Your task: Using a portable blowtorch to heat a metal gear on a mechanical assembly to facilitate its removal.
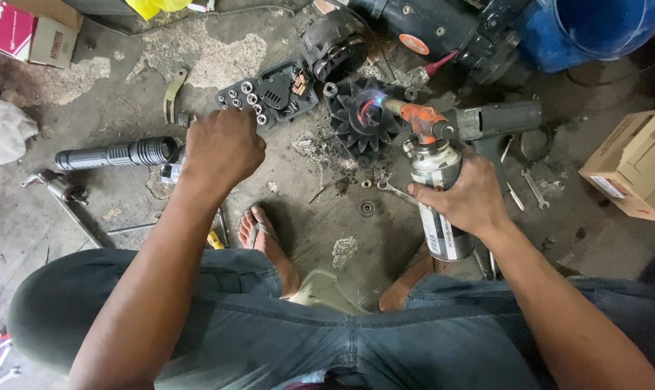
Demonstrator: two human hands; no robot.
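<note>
My right hand [466, 196] grips a silver gas canister [437, 189] topped with an orange torch head [422, 121]. Its blue flame plays on the centre of a black finned rotor [363, 119] lying on the concrete floor. My left hand [221, 148] is closed, knuckles up, hovering just below a black socket set case [269, 94] with several shiny sockets. What the fingers hold, if anything, is hidden. A small bearing [368, 209] and a wrench [394, 191] lie near the canister.
A black flashlight [118, 154] lies at the left, a dark power tool [497, 119] at the right beside loose wrenches [535, 189]. Cardboard boxes [630, 166] sit at the right edge, a blue bucket [594, 29] at the top right. My sandalled foot [266, 238] rests below.
</note>
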